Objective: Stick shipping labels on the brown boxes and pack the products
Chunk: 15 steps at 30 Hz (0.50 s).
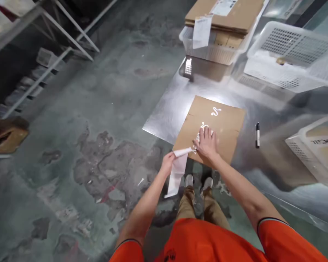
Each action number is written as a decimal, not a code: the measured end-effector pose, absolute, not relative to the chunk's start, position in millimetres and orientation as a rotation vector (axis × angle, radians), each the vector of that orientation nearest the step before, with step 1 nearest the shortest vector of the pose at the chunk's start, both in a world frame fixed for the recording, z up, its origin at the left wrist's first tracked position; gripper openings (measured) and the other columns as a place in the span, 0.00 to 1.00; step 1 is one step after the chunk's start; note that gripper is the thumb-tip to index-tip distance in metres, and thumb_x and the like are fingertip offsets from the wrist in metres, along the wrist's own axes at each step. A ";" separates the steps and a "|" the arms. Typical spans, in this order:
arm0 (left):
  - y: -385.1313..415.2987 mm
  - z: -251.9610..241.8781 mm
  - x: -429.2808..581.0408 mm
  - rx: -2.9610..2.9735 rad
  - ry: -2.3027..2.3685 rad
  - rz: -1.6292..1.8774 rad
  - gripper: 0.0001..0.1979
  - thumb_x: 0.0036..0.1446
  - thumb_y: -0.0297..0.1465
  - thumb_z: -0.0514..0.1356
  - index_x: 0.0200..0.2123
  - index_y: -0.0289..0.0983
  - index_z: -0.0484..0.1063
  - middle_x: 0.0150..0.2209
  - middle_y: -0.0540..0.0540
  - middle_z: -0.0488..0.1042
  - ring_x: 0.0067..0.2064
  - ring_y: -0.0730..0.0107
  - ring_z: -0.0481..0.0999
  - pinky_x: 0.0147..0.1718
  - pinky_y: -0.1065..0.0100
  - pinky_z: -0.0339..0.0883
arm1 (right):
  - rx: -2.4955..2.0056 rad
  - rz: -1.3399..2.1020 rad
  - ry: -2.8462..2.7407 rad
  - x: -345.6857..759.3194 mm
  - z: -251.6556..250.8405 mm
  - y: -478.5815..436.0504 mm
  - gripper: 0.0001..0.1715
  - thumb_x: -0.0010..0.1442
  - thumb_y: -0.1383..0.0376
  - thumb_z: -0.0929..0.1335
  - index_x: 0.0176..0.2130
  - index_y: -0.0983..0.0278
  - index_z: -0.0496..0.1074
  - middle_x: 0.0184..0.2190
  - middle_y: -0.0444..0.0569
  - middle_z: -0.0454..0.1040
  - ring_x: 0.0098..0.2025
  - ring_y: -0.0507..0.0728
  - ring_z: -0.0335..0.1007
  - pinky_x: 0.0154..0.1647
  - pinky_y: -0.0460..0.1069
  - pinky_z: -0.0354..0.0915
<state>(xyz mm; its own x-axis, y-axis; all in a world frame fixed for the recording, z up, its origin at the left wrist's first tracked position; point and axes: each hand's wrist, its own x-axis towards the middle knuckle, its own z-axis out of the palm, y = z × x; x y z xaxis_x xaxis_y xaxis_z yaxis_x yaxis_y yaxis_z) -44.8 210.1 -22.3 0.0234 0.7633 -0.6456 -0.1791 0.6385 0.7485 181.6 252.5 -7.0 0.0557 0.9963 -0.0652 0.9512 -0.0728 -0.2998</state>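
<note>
On the corner of the metal table lies a flat brown cardboard sheet (226, 120) with white curly shapes (215, 111) on its surface. My right hand (206, 143) rests flat on it with fingers spread, covering some of the white shapes. Off the near left edge of the cardboard, my left hand (168, 162) pinches a long white strip (178, 169). One end of the strip reaches over the cardboard close to my right fingers, and the rest hangs down past the table edge. Whether the strip is paper or film, I cannot tell.
To the right of the cardboard, a black-and-white marker (257, 135) lies on the metal table (169, 112). White plastic baskets (292, 40) stand behind, one topped with stacked cardboard (226, 18). Another bin (317, 153) is at far right. A metal rack (49, 65) stands left, across the stained floor.
</note>
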 end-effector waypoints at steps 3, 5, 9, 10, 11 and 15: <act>244.4 -9.8 -27.5 0.497 1.369 0.833 0.18 0.37 0.40 0.70 0.29 0.33 0.78 0.29 0.44 0.80 0.36 0.62 0.78 0.40 0.65 0.68 | -2.186 0.438 -1.676 226.6 6.0 228.2 0.36 0.65 0.53 0.60 0.65 0.70 0.61 0.69 0.64 0.57 0.71 0.68 0.48 0.69 0.66 0.48; 244.2 6.6 -23.0 0.481 1.354 0.837 0.18 0.36 0.39 0.72 0.28 0.33 0.76 0.27 0.45 0.79 0.34 0.62 0.78 0.40 0.63 0.69 | -2.331 0.443 -1.184 255.3 25.8 198.1 0.36 0.63 0.51 0.61 0.62 0.69 0.64 0.62 0.65 0.66 0.66 0.70 0.58 0.65 0.66 0.55; 210.0 49.1 -31.1 0.374 1.316 0.917 0.16 0.37 0.33 0.72 0.31 0.35 0.76 0.28 0.48 0.80 0.32 0.68 0.79 0.38 0.67 0.72 | -2.042 0.981 -0.700 267.2 86.5 139.2 0.28 0.59 0.48 0.65 0.50 0.63 0.70 0.47 0.59 0.78 0.50 0.69 0.73 0.49 0.61 0.70; 201.0 59.6 -34.5 0.347 1.305 0.926 0.16 0.37 0.31 0.72 0.32 0.36 0.76 0.29 0.49 0.80 0.32 0.69 0.79 0.36 0.68 0.72 | -1.918 1.045 -0.695 266.9 107.0 129.8 0.26 0.58 0.48 0.66 0.48 0.62 0.70 0.46 0.58 0.78 0.48 0.67 0.74 0.46 0.59 0.71; 193.4 69.9 -37.0 0.338 1.286 0.914 0.15 0.38 0.30 0.72 0.32 0.36 0.76 0.29 0.49 0.80 0.31 0.70 0.79 0.34 0.70 0.73 | -1.834 1.029 -0.706 269.8 129.8 122.1 0.26 0.57 0.47 0.67 0.47 0.62 0.70 0.47 0.56 0.78 0.47 0.66 0.74 0.45 0.58 0.72; 177.5 113.8 -28.2 0.415 1.200 0.809 0.11 0.39 0.33 0.72 0.25 0.39 0.73 0.24 0.52 0.78 0.25 0.70 0.76 0.25 0.70 0.70 | -1.941 0.469 -0.755 334.3 233.6 86.1 0.28 0.58 0.45 0.67 0.48 0.63 0.68 0.45 0.55 0.77 0.44 0.63 0.74 0.43 0.55 0.71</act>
<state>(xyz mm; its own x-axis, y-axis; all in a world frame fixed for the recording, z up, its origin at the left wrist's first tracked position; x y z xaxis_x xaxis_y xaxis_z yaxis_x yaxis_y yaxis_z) -28.2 177.5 113.8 0.1360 0.7417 -0.6568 -0.3308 0.6589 0.6756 334.3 86.1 233.6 0.7338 0.6793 -0.0079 0.3076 -0.3426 -0.8877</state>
